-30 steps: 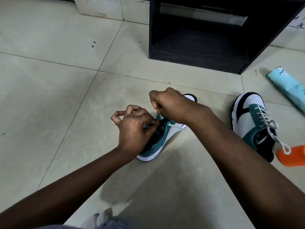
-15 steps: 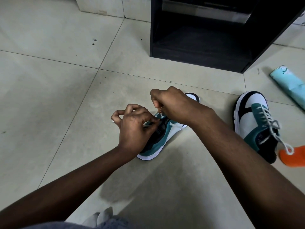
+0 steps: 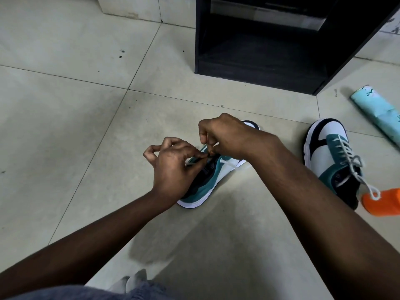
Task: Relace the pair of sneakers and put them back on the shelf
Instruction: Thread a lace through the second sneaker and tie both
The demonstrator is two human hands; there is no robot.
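Sneaker (image 3: 213, 180) at frame centre lies diagonally, toe toward upper right; left hand (image 3: 173, 163) and right hand (image 3: 225, 137), fingers curled, pinch its white lace (image 3: 229, 163).

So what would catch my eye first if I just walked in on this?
Two hands, the left hand and the right hand, meet mid-floor over a teal sneaker, pinching its white lace. To the right lies the second sneaker, already laced, beside an orange thing. Behind stands a black shelf.
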